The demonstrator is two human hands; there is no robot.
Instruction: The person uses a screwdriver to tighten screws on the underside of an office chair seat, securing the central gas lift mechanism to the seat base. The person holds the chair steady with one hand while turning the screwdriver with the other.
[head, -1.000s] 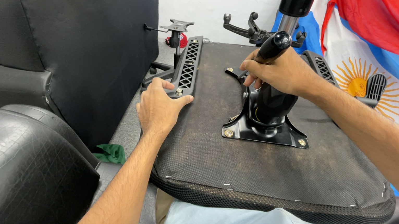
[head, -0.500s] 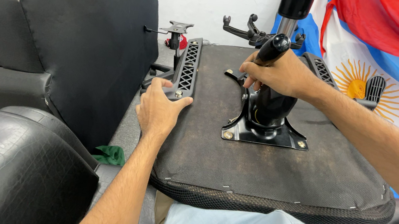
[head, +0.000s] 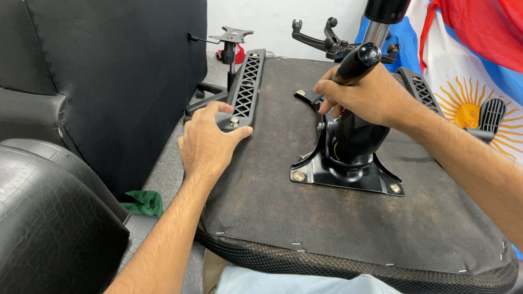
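Head view: upturned chair seat, both hands on it

Head view, centre of frame. Upturned office-chair seat (head: 359,231) lying underside up across lap, dark fabric stapled along near edge. Black metal mechanism plate (head: 347,174) bolted at middle of seat, gas-lift column (head: 387,10) rising from it to top of frame.

Right hand (head: 369,97), centre-upper frame: fingers curled shut around black tool handle (head: 357,63), thumb and fingertips pressing down toward plate. Tool tip hidden behind hand; cannot tell what it engages.

Left hand (head: 207,142), centre-left: palm flat on seat edge, fingers loosely spread over end of black lattice armrest bracket (head: 244,89). Bracing, not gripping.

Versus half a second and one second back: hands, handle and seat unchanged in place and posture. Judged as steady work at one fastener, no step finished between frames.

Surroundings: black leather chair backrest (head: 102,54) upper left, second black cushion (head: 9,220) lower left, green rag (head: 144,202) on floor between. Flag (head: 495,64) upper right, red, blue and white bands with yellow sun emblem. No packages or labels in sight.
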